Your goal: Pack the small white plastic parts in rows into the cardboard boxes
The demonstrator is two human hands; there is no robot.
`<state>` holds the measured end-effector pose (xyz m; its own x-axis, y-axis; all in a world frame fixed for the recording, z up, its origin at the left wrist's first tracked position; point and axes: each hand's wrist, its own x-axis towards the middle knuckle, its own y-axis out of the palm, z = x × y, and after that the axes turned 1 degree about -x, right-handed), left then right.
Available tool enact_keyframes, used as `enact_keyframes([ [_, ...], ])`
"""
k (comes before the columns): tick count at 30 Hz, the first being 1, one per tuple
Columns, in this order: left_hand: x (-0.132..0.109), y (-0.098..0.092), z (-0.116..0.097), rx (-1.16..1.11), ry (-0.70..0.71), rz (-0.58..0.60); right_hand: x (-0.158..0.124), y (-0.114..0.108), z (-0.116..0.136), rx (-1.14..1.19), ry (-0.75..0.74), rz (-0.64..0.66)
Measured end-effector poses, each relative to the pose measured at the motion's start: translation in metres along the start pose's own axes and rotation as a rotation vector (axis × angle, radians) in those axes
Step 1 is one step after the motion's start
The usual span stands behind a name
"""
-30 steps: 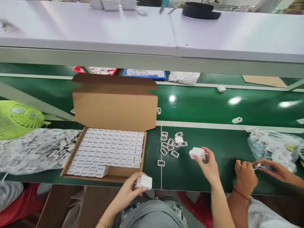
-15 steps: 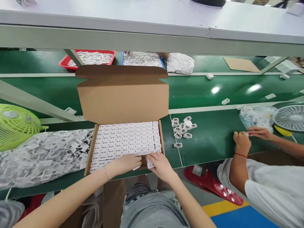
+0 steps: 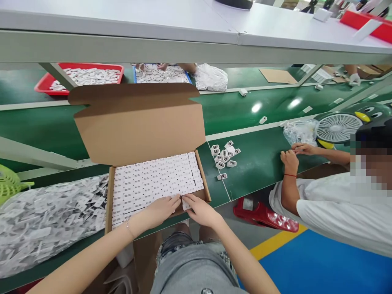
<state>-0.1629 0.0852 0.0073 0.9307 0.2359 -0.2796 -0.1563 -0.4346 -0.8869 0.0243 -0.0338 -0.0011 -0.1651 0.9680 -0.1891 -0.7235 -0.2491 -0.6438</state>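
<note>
An open cardboard box (image 3: 139, 130) with its lid raised holds tight rows of small white charger-like blocks (image 3: 156, 175) with grey print. My right hand (image 3: 200, 210) is at the box's front edge, its fingers closed on a white block (image 3: 185, 205). Beside it, my left hand (image 3: 162, 209) reaches over the front row, fingers bent down and pressed together; whatever they hold is hidden beneath them. Bare brown cardboard shows near both hands at the front right of the box. Several loose white chargers (image 3: 226, 154) with dark ports lie to the right of the box.
A clear bag of white pieces (image 3: 55, 220) lies left of the box, near a green fan (image 3: 9, 183). Behind run a green conveyor (image 3: 232, 114), a red tray (image 3: 121, 75) and a blue tray (image 3: 134, 75). A co-worker (image 3: 330, 204) sits at the right.
The view has turned to the right, so the box and trays sit further left. The right hand still grips a white block; the white piece seen under my left fingers is now hidden.
</note>
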Motion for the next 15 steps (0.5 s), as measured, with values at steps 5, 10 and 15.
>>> enact_keyframes([
  [5, -0.014, 0.005, 0.007, 0.07, 0.052, -0.008, -0.005, 0.006, 0.001, 0.034, 0.025, -0.074],
  [10, -0.03, 0.0, -0.003, 0.132, -0.099, -0.103, -0.006, 0.009, 0.0, 0.038, 0.1, -0.155],
  [15, -0.057, 0.011, -0.012, 0.092, -0.22, -0.26, -0.004, 0.012, -0.002, -0.046, 0.291, -0.245],
])
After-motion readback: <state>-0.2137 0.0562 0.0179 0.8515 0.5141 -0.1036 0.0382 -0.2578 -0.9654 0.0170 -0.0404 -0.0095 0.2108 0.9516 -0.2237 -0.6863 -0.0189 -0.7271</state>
